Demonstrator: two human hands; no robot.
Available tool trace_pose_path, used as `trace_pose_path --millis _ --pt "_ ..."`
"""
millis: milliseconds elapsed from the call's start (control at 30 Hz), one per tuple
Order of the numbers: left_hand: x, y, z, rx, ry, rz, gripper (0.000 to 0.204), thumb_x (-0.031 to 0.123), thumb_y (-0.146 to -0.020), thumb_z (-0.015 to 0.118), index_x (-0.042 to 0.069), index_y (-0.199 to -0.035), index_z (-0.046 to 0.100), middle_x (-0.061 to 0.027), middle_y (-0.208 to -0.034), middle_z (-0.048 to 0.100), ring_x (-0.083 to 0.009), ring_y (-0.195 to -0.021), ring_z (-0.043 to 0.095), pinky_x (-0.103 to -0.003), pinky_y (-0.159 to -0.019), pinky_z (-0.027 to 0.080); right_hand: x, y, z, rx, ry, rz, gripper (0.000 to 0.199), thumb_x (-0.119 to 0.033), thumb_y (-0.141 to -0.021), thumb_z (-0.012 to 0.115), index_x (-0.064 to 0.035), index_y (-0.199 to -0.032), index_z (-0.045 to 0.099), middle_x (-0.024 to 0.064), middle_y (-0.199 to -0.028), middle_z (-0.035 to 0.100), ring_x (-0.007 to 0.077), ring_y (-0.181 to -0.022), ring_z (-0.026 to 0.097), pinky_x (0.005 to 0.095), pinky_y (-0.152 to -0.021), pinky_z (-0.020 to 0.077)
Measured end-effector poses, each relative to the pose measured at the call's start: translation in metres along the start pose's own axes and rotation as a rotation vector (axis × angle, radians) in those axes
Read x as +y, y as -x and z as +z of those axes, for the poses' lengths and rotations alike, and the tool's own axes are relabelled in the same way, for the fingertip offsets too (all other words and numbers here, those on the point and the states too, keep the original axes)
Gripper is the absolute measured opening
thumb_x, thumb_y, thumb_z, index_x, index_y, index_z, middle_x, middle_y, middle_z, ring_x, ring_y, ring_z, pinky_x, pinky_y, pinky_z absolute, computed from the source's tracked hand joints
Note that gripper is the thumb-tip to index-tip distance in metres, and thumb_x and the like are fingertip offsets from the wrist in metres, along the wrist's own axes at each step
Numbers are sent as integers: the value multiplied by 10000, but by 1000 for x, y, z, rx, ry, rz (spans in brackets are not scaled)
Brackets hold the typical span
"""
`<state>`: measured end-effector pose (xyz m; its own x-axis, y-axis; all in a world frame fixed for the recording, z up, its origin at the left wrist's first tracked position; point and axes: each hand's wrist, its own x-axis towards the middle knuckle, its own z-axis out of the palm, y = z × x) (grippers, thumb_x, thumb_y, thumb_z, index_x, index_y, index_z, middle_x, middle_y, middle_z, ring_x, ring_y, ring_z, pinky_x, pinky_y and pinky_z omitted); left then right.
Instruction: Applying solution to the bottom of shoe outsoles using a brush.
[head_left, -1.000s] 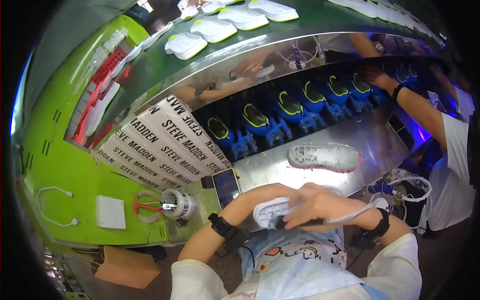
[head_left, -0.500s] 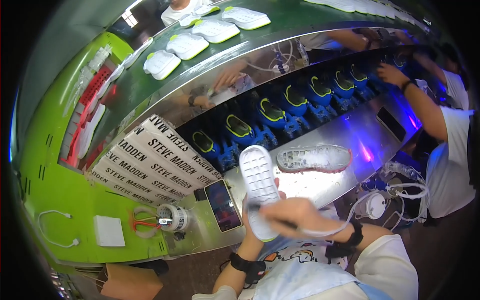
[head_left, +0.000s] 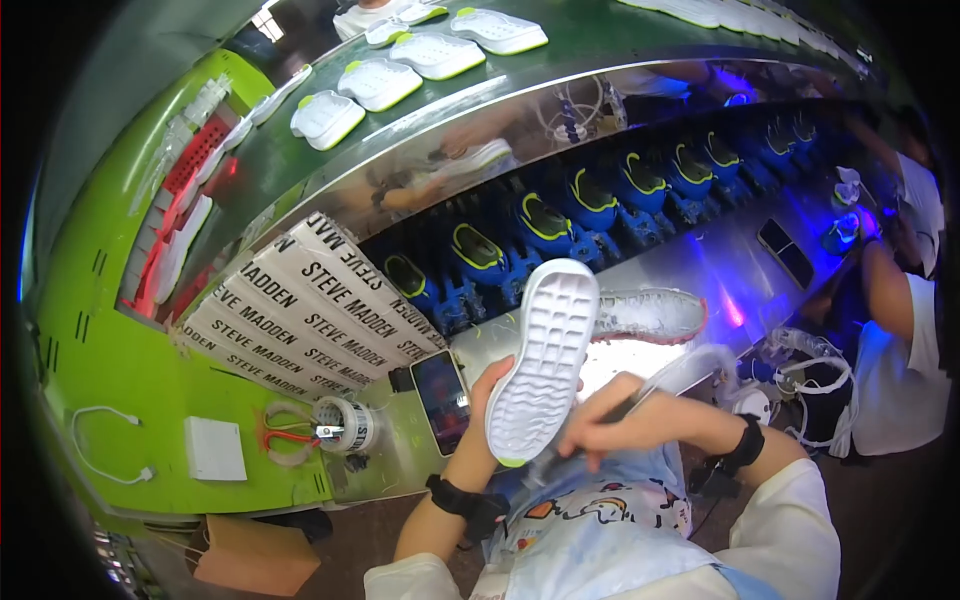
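My left hand (head_left: 488,398) grips a white shoe sole (head_left: 548,350) by its edge, its grid-patterned tread facing up and a yellow-green tip at the near end. Closed around a slim brush (head_left: 625,404), my right hand (head_left: 625,420) is just right of the sole's near end. A pale hose runs from that hand toward the right; the brush's tip is blurred low beside the sole. Partly behind the held sole, a greyish sole shape with a reddish edge (head_left: 655,315) lies on the brightly lit metal bench (head_left: 490,350).
Several blue shoe uppers (head_left: 545,222) line the rack ahead. White soles (head_left: 435,55) lie on the green belt (head_left: 270,180). At left are a printed box (head_left: 310,310), phone (head_left: 438,400), tape roll (head_left: 350,428) and scissors (head_left: 290,435). A co-worker's arm (head_left: 890,295) and coiled hoses (head_left: 810,375) are at right.
The held sole has moved up and right and tilted, now covering part of the sole behind. My right hand and brush have shifted right, off its surface. The co-worker's hand has left the rack.
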<state>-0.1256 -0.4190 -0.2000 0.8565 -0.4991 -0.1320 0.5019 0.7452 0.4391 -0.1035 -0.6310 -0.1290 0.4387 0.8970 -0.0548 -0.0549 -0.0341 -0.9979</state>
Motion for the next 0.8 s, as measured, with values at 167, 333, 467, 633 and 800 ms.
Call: trace_pose_path --millis 167,333,467,633,800 --pt "10 -11 62 244 -76 -195 515 322 -891 431 -29 -1268 440 -209 -1234 528 -288 -1090 557 -326 -943 443 -13 5 -15 -157 432 -141 130 -77 -822 593 22 -885 650 125 -833 659 230 -795 640 304 -728 497" --pt "5 -16 -11 262 -257 -408 370 91 -900 466 32 -1265 456 -110 -1263 488 -177 -1131 507 -271 -948 415 -17 11 -9 -69 412 -406 135 -92 -822 595 24 -862 650 130 -800 656 237 -756 636 316 -697 498" --pt "11 -23 -2 273 -377 -362 325 132 -905 501 32 -1214 516 -93 -1178 556 -132 -1044 559 -243 -878 453 -23 18 -22 -76 495 -222 140 -86 -825 591 15 -896 656 135 -866 665 244 -813 644 308 -736 504" --pt "32 -25 65 387 -567 -439 318 246 -875 536 -18 -1030 621 -121 -943 671 -185 -771 662 -270 -676 533 9 62 -68 251 530 -126 147 -79 -837 579 22 -872 679 132 -860 681 185 -739 661 292 -713 513" --pt "90 9 53 167 -406 255 422 222 -891 491 -41 -1220 504 -186 -1150 593 -237 -925 642 -364 -798 522 -61 30 -20 256 397 -486 194 -86 -864 550 38 -965 660 152 -949 675 198 -834 662 330 -786 502"
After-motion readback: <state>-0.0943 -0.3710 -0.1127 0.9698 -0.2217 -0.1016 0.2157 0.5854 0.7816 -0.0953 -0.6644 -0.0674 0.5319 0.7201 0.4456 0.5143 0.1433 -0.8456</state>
